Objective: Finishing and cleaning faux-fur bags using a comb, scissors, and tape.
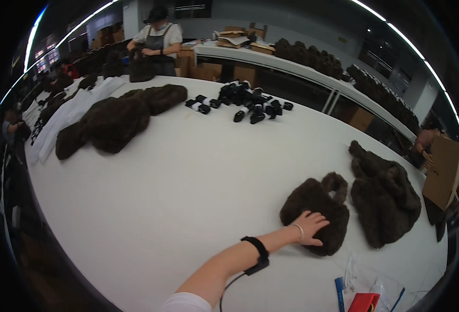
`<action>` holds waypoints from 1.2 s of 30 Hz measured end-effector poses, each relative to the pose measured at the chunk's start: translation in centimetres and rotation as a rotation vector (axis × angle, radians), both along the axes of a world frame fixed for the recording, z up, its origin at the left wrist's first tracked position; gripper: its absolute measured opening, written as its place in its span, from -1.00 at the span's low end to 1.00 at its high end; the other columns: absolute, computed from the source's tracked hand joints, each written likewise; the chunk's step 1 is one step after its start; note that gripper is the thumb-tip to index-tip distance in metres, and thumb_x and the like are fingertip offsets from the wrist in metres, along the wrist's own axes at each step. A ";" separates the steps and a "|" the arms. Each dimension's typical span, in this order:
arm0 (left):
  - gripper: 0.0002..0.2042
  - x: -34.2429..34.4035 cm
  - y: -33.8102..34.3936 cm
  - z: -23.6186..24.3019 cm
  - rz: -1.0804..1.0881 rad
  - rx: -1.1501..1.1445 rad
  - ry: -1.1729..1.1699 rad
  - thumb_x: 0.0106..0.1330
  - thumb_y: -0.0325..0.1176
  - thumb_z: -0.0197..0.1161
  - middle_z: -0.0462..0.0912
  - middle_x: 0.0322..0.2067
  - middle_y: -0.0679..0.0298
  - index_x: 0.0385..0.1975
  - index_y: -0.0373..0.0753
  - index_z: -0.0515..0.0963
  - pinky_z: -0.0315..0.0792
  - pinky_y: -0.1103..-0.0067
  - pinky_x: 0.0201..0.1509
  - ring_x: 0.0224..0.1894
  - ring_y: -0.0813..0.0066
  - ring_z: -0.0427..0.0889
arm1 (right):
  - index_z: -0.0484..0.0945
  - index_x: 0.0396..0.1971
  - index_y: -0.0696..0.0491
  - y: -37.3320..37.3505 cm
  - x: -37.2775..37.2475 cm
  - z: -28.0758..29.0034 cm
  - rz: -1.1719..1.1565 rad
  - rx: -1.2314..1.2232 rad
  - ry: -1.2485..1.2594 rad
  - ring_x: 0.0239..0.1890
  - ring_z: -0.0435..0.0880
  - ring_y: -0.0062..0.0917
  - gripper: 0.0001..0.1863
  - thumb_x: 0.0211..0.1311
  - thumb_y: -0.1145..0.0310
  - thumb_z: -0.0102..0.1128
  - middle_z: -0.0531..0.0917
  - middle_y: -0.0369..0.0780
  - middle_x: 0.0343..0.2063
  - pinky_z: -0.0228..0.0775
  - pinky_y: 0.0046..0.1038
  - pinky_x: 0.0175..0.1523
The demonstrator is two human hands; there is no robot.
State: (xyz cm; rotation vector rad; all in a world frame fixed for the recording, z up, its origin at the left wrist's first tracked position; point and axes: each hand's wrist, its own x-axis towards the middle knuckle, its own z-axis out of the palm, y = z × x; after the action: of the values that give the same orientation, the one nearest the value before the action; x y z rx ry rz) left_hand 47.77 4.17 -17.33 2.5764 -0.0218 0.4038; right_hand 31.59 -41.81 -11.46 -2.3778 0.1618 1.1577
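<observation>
My left hand (pixel 312 229) lies palm down with spread fingers on a dark brown furry bag (pixel 302 200), pressing its near side. The bag lies flat on the white table (pixel 162 208), its fluffy loop handle (pixel 335 183) toward the far side. A bracelet circles my wrist, and a black strap with a small box sits on my forearm. Just right of that bag lies another dark brown furry piece (pixel 388 203) with a strap-like part on it. My right hand does not show.
Brown furry pieces (pixel 117 119) are heaped at far left beside white cloth (pixel 73 114). Black bundles with white bands (pixel 250 99) lie at the far edge. A red object (pixel 363 302) and blue strip (pixel 339 294) are near right. A co-worker (pixel 156 41) stands opposite; a cardboard box (pixel 443 171) is right.
</observation>
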 end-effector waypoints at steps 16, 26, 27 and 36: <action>-0.53 -20.2 -9.7 2.1 0.163 -0.035 0.684 0.06 -0.11 0.25 0.50 -0.09 0.15 -0.08 -0.25 0.46 0.24 0.31 0.01 -0.03 0.27 0.48 | 0.52 -0.28 0.11 -0.3 5.4 0.9 0.147 0.334 0.360 -0.42 0.51 -0.61 -0.80 0.16 0.32 0.14 0.57 -0.27 -0.46 0.37 -0.53 -0.38; -0.64 -18.6 -20.3 -3.5 -0.068 0.229 0.488 0.14 -0.10 0.10 0.52 -0.21 0.20 -0.15 -0.19 0.46 0.16 0.09 0.01 0.09 0.17 0.24 | 0.56 -0.53 0.18 0.5 5.9 -9.1 0.393 0.657 -0.036 -0.62 0.41 -0.63 -0.82 0.11 0.36 0.17 0.53 -0.27 -0.67 0.28 -0.51 -0.54; -0.64 -18.4 -20.1 -3.5 -0.064 0.230 0.492 0.14 -0.10 0.10 0.52 -0.21 0.20 -0.15 -0.19 0.46 0.16 0.09 0.01 0.09 0.17 0.24 | 0.55 -0.52 0.17 0.2 5.5 -9.2 0.320 0.651 -0.063 -0.63 0.40 -0.63 -0.81 0.11 0.34 0.17 0.52 -0.27 -0.68 0.26 -0.51 -0.55; -0.51 -15.7 -16.1 -0.4 0.284 -0.122 0.758 -0.01 -0.35 0.24 0.39 0.05 0.04 0.00 -0.27 0.41 0.43 0.35 0.02 0.10 0.12 0.36 | 0.53 -0.43 0.17 0.9 6.0 -10.5 0.209 0.700 -0.033 -0.68 0.36 -0.67 -0.77 0.15 0.27 0.16 0.48 -0.31 -0.69 0.22 -0.60 -0.59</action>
State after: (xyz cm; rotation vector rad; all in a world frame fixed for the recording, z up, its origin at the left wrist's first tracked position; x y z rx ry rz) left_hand 32.06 -11.88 -17.71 2.4521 0.6165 -0.4752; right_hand 37.60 -40.92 -21.92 -1.8087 -0.4450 1.0402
